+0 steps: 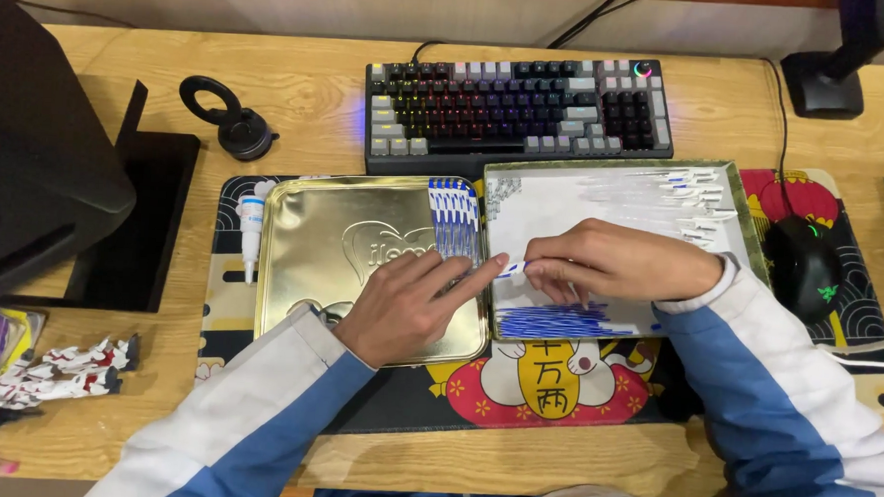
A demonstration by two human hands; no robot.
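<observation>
A small blue-and-white plastic piece point(510, 269) is being pinched between two hands at the centre of the frame.

The piece is being gripped by the fingertips of the right hand point(615, 266), over the left edge of the shallow white-lined tin tray point(563, 199), so that it is kept above the loose blue strips point(558, 321) heaped at the tray's lower edge. It is being steadied by the left hand point(410, 302), whose index finger is stretched out to touch it while the palm is rested on the gold embossed tin lid point(313, 243). A neat row of finished blue-and-white pieces point(453, 219) is being kept on that lid, apart from the clear tubes point(683, 194) at upper right.
</observation>
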